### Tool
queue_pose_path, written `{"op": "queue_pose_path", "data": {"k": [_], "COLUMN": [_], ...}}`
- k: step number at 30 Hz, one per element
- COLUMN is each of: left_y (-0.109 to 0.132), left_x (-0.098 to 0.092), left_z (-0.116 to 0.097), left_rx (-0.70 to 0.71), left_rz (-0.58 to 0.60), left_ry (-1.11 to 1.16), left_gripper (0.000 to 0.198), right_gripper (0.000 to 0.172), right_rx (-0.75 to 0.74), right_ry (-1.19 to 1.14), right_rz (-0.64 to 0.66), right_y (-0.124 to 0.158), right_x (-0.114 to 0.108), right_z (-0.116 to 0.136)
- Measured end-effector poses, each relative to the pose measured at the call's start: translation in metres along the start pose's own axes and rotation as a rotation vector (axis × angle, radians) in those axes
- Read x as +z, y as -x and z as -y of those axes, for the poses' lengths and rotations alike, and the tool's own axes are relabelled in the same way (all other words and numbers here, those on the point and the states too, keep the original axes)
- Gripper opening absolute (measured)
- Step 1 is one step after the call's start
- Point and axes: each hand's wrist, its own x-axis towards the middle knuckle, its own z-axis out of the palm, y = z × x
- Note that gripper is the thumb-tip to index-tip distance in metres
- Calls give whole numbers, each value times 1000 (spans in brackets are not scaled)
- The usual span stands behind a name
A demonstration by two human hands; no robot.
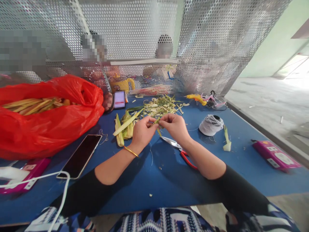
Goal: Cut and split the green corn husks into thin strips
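Observation:
My left hand (144,131) and my right hand (175,126) meet over the middle of the blue table (154,180). Between their pinched fingertips is a thin green plant strip (156,121), partly hidden by the fingers. Just left of my left hand lie several pale green husk pieces (120,133). Scissors (172,141) with red handles rest on the table, partly beneath my right forearm. A heap of shredded plant scraps (159,106) spreads beyond my hands. To the right stand a spool of white thread (210,125) and a single cut stalk (226,138).
At left, a red plastic bag (50,129) holds dry strips. A smartphone (80,156) lies before it, near a white cable (65,183) and a magenta box (30,175). Another magenta box (275,154) sits at right. A yellow glue gun (196,98) lies by the perforated metal screen (140,29); people sit behind.

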Motion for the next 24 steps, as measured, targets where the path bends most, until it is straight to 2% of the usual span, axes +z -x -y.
{"op": "queue_pose_path", "data": {"k": [4,9,11,13,19,24], "left_y": [0,-2,-2,-2,-3,-4], "left_x": [0,-3,-5,-6,-7,-10], "left_z": [-1,-4,-5,-4,-2,-5], "left_rx": [11,23,52,79,57,114], "left_rz": [-16,29,37,41,71,101], "left_ry": [11,-32,-95,-155,-138,-264], "left_gripper": [11,14,15,16,14,17], "right_gripper": [15,12,13,15,22,23], "right_rx": [-34,-85,-72,-49,-25,39], "right_ry": [-61,-89,-85,-98,-130,-248], "right_rz": [-19,187,225,214,16,146], "right_y": [-3,-10,-12,-11,-5,-5], "right_x": [-2,-12,-14,-14,-3,-4], "right_z": [-4,-5,-5,-4,-4,-1]}}
